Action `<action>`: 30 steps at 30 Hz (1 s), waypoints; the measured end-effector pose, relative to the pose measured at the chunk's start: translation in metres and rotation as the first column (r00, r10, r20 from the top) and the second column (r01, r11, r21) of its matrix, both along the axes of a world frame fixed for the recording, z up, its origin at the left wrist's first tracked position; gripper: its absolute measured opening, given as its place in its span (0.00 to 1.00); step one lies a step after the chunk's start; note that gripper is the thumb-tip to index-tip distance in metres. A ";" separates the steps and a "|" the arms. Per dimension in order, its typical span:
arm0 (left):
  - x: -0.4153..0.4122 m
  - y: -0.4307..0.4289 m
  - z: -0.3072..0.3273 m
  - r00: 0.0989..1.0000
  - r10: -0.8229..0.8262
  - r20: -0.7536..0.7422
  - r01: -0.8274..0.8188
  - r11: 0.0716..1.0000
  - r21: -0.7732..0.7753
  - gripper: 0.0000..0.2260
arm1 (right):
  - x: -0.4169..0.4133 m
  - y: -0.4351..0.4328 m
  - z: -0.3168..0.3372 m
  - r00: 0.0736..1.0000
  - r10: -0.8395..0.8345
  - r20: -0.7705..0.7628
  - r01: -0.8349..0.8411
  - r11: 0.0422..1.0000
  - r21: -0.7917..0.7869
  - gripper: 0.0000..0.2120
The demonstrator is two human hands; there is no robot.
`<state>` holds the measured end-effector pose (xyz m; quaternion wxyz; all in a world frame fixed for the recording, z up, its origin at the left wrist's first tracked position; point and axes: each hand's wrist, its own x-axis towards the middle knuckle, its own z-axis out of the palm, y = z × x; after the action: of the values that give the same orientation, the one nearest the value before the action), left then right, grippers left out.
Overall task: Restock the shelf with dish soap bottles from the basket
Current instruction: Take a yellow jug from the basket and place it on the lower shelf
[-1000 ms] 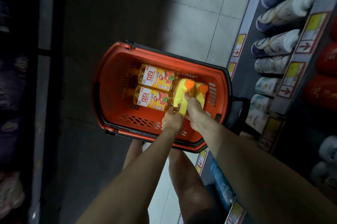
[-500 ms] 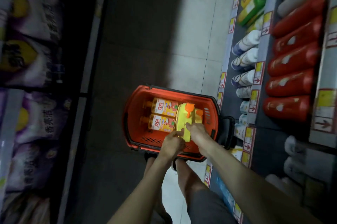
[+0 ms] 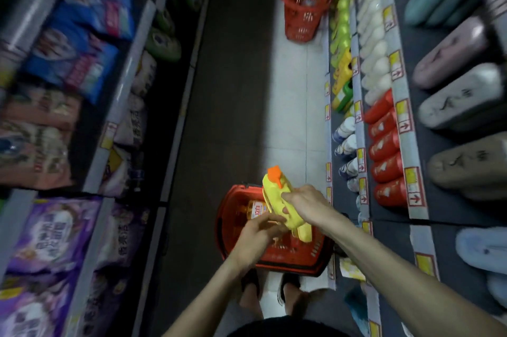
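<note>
Head view: the right hand (image 3: 304,205) wraps around the yellow dish soap bottle (image 3: 274,194), raised over the red basket (image 3: 290,260) at lower centre, and the left hand (image 3: 260,232) holds its lower side with curled fingers. Probably a firm two-hand grip is best to carry it to the yellow bottles (image 3: 342,73) on the shelf (image 3: 327,117) at centre right.

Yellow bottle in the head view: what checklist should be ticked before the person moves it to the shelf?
1. Grip of the right hand on the yellow bottle: ok, fingers wrapped round its body.
2. Hold of the left hand at its lower end: cannot tell; it touches the bottle, but the grip is unclear.
3. Bottle clear of the orange basket: ok, held above the rim.
4. The orange cap in place: ok.
5. A matching shelf row of yellow bottles: ok, further along on the right.
6. Free gap in that row: cannot tell.
</note>
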<state>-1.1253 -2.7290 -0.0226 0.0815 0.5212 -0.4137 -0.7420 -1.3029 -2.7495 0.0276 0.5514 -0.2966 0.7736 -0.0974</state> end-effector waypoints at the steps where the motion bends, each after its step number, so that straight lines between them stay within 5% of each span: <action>1: 0.008 -0.009 0.011 1.000 0.003 0.006 -0.003 1.000 -0.022 0.12 | 0.000 -0.004 0.017 0.999 0.042 -0.021 -0.042 0.999 -0.011 0.16; 5: 0.037 -0.045 0.048 1.000 0.015 -0.011 -0.016 0.988 -0.152 0.12 | 0.000 -0.017 0.082 0.985 0.119 -0.124 -0.130 0.987 -0.089 0.20; 11: 0.055 -0.095 0.119 0.992 -0.098 -0.077 0.052 0.888 -0.457 0.29 | 0.005 -0.031 0.188 0.954 0.172 -0.247 -0.250 0.911 -0.329 0.26; 17: 0.048 -0.121 0.205 0.870 -0.437 -0.229 0.204 0.741 -0.640 0.29 | 0.019 -0.039 0.288 0.943 0.164 -0.290 -0.307 0.764 -0.567 0.31; 26: 0.049 -0.127 0.271 0.836 -0.304 -0.457 -0.150 0.674 -0.723 0.23 | 0.026 -0.050 0.363 0.956 0.039 -0.291 -0.274 0.476 -0.836 0.32; 30: 0.054 -0.135 0.285 0.843 -0.216 -0.492 -0.245 0.660 -0.710 0.22 | 0.026 -0.057 0.372 0.990 -0.007 -0.139 -0.127 0.360 -0.924 0.25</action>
<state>-1.0716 -2.8643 0.2627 0.4075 0.2142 -0.6374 -0.6179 -1.2773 -2.8064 0.3995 0.2436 -0.5893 0.6031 -0.4792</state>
